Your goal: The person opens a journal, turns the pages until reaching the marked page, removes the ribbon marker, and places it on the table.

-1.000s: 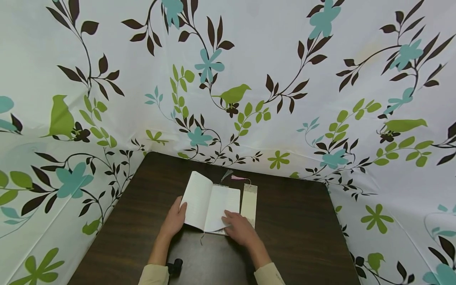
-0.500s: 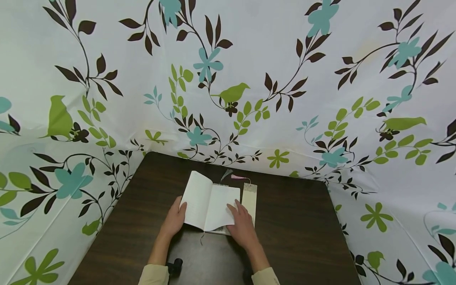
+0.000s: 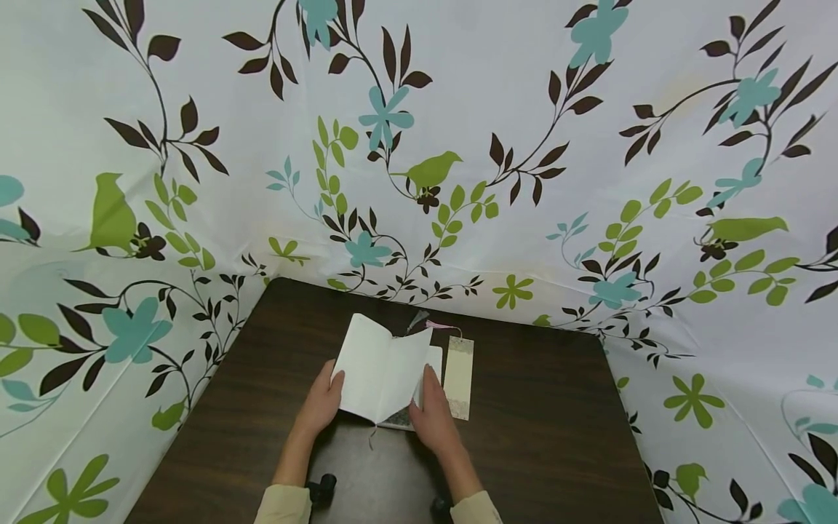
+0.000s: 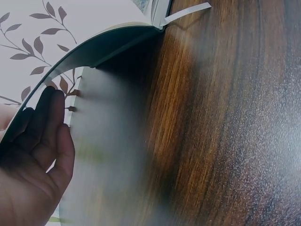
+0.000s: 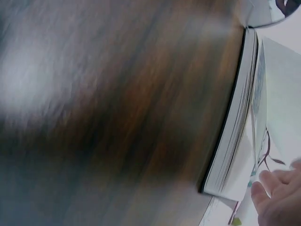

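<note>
An open notebook (image 3: 366, 364) with blank white pages lies on the dark wooden table, its left cover raised. My left hand (image 3: 322, 399) grips that cover by the left edge, thumb in front and fingers (image 4: 49, 108) behind. At the lower right, my right hand (image 3: 435, 418) holds the edge of a lifted page (image 3: 409, 367), which bends up and leftward. Beneath this page a grey patterned strip (image 3: 398, 419) shows on the notebook's right half, mostly hidden. In the right wrist view my right fingers (image 5: 263, 188) are beside the page block (image 5: 233, 127).
A cream bookmark (image 3: 459, 378) with a pink tassel (image 3: 441, 325) lies right of the notebook. A grey tassel (image 3: 417, 319) pokes out above its top edge, and a ribbon (image 4: 188, 12) hangs from the spine. Patterned white cloth (image 3: 511, 240) borders the table (image 3: 543, 415).
My right hand moved from the page's surface to its edge. The right page has risen and swung leftward, uncovering the patterned strip and leaf below. My left hand keeps its place.
</note>
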Demonstrator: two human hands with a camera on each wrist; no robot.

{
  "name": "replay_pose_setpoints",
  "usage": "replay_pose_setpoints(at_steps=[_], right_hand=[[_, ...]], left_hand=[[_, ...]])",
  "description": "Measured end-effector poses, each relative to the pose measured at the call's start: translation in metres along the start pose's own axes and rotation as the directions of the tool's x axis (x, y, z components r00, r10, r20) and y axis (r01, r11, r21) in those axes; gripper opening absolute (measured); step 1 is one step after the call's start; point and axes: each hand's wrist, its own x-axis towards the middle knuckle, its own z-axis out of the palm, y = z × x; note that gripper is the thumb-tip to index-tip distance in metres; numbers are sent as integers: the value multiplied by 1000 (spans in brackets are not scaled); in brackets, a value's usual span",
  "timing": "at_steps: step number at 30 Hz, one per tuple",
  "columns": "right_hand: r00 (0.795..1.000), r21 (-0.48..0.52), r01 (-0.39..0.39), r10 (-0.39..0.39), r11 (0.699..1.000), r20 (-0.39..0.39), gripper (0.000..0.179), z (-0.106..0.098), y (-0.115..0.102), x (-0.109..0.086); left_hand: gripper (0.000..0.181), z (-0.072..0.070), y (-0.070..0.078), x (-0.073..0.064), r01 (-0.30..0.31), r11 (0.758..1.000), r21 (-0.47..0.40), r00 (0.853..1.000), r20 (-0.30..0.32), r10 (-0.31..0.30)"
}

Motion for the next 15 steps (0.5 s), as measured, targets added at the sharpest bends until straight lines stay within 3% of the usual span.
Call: replay_pose_setpoints(at_steps=[5,11,15], right_hand=[[994,-119,70,-59,990,97,64,11,-11,-3],[974,-248,210,-179,946,141,58,25,-23,-5],[963,-311,235,-179,921,199,55,32,-31,-4]], left_hand=[[47,-1,1,0,8,1000,-9,1000,13,-8],[48,-2,3,-2,10,1000,-7,1000,24,-10],[45,-2,5,-3,4,1000,-19,1000,8,-4]])
